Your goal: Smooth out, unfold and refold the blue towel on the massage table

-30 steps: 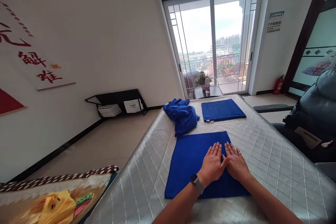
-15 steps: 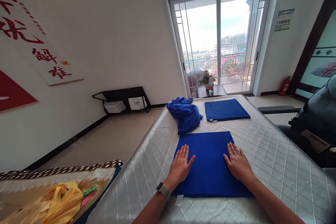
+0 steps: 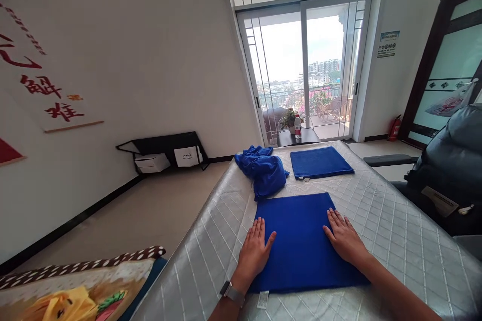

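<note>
A folded blue cloth [image 3: 297, 246] lies flat on the silver quilted mattress [image 3: 203, 266], with a white tag at its near left edge. My left hand [image 3: 257, 248] rests palm down on its left edge, fingers stretched and thumb apart. On the right edge, my right hand [image 3: 344, 235] lies flat too, its fingers spread. Just beyond is a crumpled blue cloth [image 3: 263, 170] on the left. Another folded blue cloth [image 3: 320, 162] lies at the far end of the mattress, to the right of the crumpled one.
A small dark table [image 3: 309, 136] with a potted plant [image 3: 289, 120] and a bottle [image 3: 297, 127] stands past the mattress, before a sliding glass door. At right is a dark padded chair [image 3: 448, 155]. A patterned blanket [image 3: 86, 281] lies low at left.
The camera view has turned slightly right and up. My left hand has shifted a little outward to the cloth's left edge; my right hand stays almost in place.
</note>
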Available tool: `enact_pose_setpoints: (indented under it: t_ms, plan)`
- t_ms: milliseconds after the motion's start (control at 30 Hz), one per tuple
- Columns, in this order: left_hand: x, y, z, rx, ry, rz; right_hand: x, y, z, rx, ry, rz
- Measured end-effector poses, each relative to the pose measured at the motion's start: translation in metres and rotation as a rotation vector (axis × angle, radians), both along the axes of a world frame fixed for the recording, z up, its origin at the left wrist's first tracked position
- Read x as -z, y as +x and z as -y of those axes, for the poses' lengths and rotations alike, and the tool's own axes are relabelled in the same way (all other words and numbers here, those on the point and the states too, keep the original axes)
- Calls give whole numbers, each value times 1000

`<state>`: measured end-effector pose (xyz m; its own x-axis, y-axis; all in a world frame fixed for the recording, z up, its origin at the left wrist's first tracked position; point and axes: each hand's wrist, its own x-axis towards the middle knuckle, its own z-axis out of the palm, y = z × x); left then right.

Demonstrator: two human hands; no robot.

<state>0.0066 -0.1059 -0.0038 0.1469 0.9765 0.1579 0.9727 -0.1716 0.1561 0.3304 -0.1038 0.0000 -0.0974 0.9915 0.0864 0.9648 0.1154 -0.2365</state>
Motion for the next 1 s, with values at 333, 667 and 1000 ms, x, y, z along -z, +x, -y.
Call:
enact_pose_setpoints:
  t_ms: [333,667,1000]
  plan:
    - [10,-5,-4,17,17,3,-11,2,52,-30,28,0]
    - [-1,1,3,4,127,-53,3,-4,72,-11,4,-56]
    - [-32,131,36,543,106,-22,2,-2,74,-13,0,-82]
